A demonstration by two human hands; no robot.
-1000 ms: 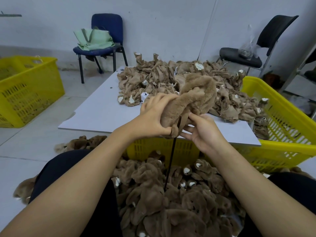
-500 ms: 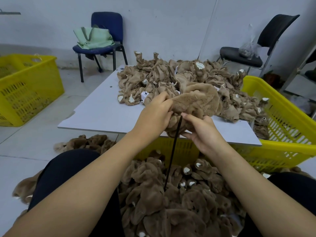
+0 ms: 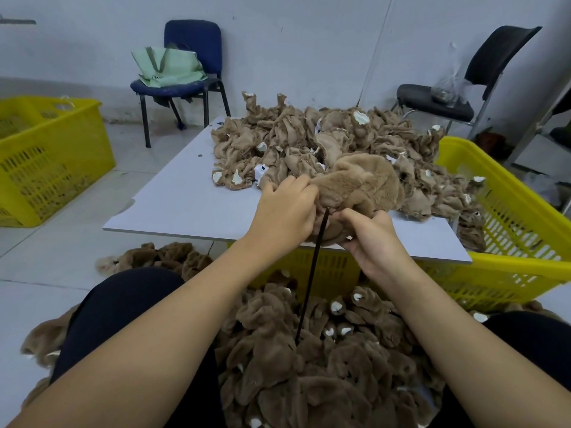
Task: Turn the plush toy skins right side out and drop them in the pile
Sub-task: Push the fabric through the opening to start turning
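plush skin point(image 3: 361, 183) | left hand point(image 3: 285, 213) grips its edge | right hand point(image 3: 372, 239) pinches it at rod point(image 3: 310, 276)

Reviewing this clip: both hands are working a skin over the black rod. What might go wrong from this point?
1. The left hand and right hand bunch the plush skin around the black rod; hard pushing could poke through a seam.
2. The rod's tip is hidden in fabric near the fingers, so a slip might jab a hand.
3. The unturned heap on the table lies just behind; the skin could get dropped there instead of the pile below.
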